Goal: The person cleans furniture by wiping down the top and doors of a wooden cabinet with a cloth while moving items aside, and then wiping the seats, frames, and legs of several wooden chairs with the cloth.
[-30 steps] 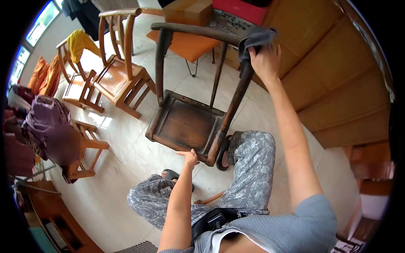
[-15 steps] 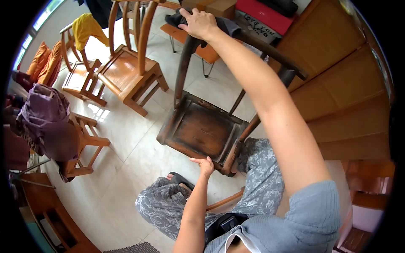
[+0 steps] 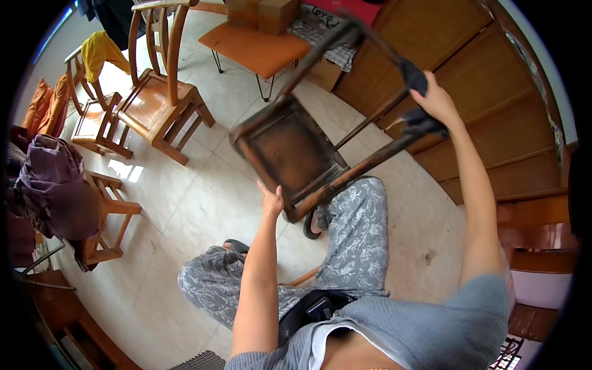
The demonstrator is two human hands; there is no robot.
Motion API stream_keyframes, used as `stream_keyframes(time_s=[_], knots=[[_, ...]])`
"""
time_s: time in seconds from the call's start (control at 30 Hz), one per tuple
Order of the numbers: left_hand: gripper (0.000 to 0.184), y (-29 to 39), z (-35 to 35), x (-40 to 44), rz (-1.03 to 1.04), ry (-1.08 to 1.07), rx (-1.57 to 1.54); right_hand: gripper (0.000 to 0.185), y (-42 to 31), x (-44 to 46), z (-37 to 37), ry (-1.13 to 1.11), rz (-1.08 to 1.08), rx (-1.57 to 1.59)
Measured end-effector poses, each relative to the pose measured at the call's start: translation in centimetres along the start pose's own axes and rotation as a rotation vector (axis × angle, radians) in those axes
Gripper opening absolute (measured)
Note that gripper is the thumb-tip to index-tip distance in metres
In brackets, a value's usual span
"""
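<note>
A small dark wooden chair (image 3: 293, 145) stands tilted in front of my legs, its brown seat panel facing up and its back leaning away to the upper right. My left hand (image 3: 271, 200) grips the front edge of the seat, thumb and a finger showing, the other fingers partly hidden. With my right hand (image 3: 439, 102) I hold a dark cloth (image 3: 414, 77) around the chair's top rail, near its right end. The cloth hangs on both sides of the rail. The far part of the back is blurred by motion.
Two lighter wooden chairs (image 3: 151, 105) stand at the left, one with a yellow cloth (image 3: 102, 54). An orange low table (image 3: 253, 49) is at the back beside boxes (image 3: 262, 15). Wooden cabinet doors (image 3: 468, 92) line the right. Purple fabric (image 3: 49, 163) covers a stool at left.
My right hand has moved with the cloth from the left end of the top rail to its right end. The chair has turned and tilted toward the right. My left hand now grips the seat edge.
</note>
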State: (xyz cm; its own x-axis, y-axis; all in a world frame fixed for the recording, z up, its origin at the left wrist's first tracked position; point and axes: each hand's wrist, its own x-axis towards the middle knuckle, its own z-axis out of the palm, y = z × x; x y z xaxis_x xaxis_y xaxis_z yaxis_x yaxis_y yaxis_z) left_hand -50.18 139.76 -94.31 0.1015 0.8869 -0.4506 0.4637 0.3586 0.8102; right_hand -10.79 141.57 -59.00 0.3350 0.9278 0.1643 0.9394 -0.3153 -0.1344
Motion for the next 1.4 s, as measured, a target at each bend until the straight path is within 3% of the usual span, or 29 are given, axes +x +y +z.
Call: stream_keyframes(time_s=[0.07, 0.17, 0.23, 0.3, 0.4, 0.5, 0.53, 0.67, 0.77, 0.8, 0.83, 0.87, 0.97, 1.1, 1.17, 1.27, 1.37, 1.4], knots=[[0.08, -0.2, 2.0, 0.2, 0.072, -0.01, 0.054, 0.06, 5.8, -4.3, -1.8, -0.098, 0.105, 0.406], [0.073, -0.7, 2.8, -1.2, 0.351, 0.039, 0.223, 0.056, 11.3, -10.5, -1.2, -0.06, 0.361, 0.389], [0.071, -1.0, 2.0, -2.8, 0.112, -0.116, 0.129, 0.057, 11.6, -12.8, -0.6, 0.009, 0.499, 0.407], [0.068, -2.3, 0.4, -3.8, 0.002, -0.254, 0.073, 0.058, 10.6, -14.1, -1.4, 0.02, 0.648, 0.4], [0.066, -7.0, -1.0, -3.7, 0.024, -0.172, 0.215, 0.064, 14.0, -13.5, 0.1, 0.098, 0.816, 0.492], [0.059, -9.7, -3.0, -4.1, -0.084, -0.145, 0.056, 0.07, 13.1, -14.6, 1.1, 0.226, 0.954, 0.641], [0.058, -10.2, -3.6, -4.2, -0.074, -0.14, 0.069, 0.073, 11.9, -15.3, 1.0, 0.254, 0.877, 0.889], [0.054, -11.6, -6.4, -4.0, -0.032, -0.098, 0.058, 0.072, 10.5, -12.5, 2.0, 0.258, 0.862, 1.211], [0.052, -11.5, -8.9, -3.7, -0.011, -0.029, -0.029, 0.031, 10.1, -10.3, 2.1, 0.267, 0.767, 1.384], [0.051, -11.0, -9.7, -3.3, -0.004, 0.002, -0.067, 0.034, 10.4, -9.7, 2.2, 0.292, 0.883, 1.217], [0.05, -10.2, -10.5, -2.7, -0.009, 0.022, -0.082, 0.075, 14.8, -9.5, 3.8, 0.214, 0.8, 1.205], [0.049, -9.1, -11.6, -2.3, -0.02, 0.036, -0.094, 0.077, 15.8, -9.8, 4.0, 0.217, 0.792, 1.172], [0.044, -7.2, -14.7, 2.5, 0.049, 0.141, 0.01, 0.044, 8.3, -11.1, 0.3, 0.242, 0.921, 1.109], [0.045, -0.9, -20.1, 11.1, 0.153, 0.276, 0.157, 0.054, 13.3, -11.8, -0.1, 0.047, 0.828, 1.09], [0.053, 4.0, -22.9, 15.6, 0.158, 0.325, 0.268, 0.063, 9.3, -12.1, -1.8, 0.123, 0.979, 0.939], [0.07, 12.6, -26.9, 21.5, 0.19, 0.445, 0.331, 0.051, 5.9, -12.5, -2.4, 0.261, 1.038, 0.928], [0.077, 18.4, -28.7, 28.4, 0.315, 0.614, 0.419, 0.05, 10.1, -14.1, -1.5, 0.326, 0.99, 0.952], [0.073, 19.6, -29.1, 30.6, 0.323, 0.58, 0.373, 0.046, 10.9, -14.9, -2.1, 0.277, 0.983, 0.958]])
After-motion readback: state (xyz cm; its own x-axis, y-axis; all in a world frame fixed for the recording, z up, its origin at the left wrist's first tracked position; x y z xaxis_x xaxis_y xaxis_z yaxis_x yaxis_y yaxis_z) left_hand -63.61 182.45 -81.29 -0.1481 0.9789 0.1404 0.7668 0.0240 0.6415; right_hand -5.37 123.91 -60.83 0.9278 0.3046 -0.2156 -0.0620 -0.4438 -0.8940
